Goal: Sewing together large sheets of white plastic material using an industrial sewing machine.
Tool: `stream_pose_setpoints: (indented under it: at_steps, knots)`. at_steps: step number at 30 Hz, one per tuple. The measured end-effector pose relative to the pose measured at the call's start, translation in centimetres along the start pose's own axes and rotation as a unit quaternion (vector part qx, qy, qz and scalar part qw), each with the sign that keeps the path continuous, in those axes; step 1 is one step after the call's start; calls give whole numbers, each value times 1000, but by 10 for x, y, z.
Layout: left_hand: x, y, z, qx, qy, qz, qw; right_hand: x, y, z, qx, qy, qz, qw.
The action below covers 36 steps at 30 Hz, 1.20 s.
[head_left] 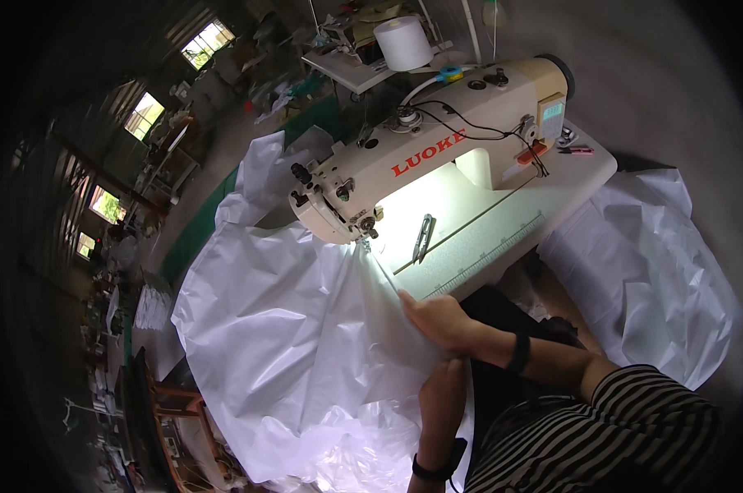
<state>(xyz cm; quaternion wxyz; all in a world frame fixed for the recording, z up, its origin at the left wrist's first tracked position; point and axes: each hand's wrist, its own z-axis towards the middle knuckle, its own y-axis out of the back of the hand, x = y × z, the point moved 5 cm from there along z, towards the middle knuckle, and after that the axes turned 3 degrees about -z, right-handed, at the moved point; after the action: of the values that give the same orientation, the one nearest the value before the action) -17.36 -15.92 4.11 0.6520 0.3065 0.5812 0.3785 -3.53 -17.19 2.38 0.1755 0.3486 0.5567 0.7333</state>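
A large shiny white plastic-like sheet (289, 304) hangs in folds from the sewing machine (437, 148), gathered to a narrow point under its needle area. My right hand (441, 320) is closed on the sheet's edge just in front of the machine bed, thumb toward the needle. Further down the same edge, my left hand (443, 390) is closed in a fist around the sheet, its fingers partly hidden. Metal thread snips (423, 238) lie on the lit machine bed, apart from both hands.
A cone of white thread (404, 43) stands behind the machine. More white sheeting (650, 263) is heaped at the right. A small pink-handled tool (581, 150) lies by the machine's right end. A wooden stool or frame (178, 403) stands at lower left.
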Motion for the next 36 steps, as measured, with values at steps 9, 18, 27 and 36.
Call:
stream_pose_setpoints:
  at_steps: [9, 18, 27, 36]
  knots:
    - [99, -13, -141, -342, 216, 33, 914, -22, 16, -44, -22, -17, 141, 990]
    - [198, -153, -160, -86, 558, -508, 651, -27, 7, -44, -74, -10, 203, 976]
    - [198, -76, -151, -211, 376, -422, 797, -4, 0, -42, -6, 64, -64, 996]
    - [178, 76, -144, -467, 292, -290, 782, 13, -15, 17, 57, 35, -142, 988]
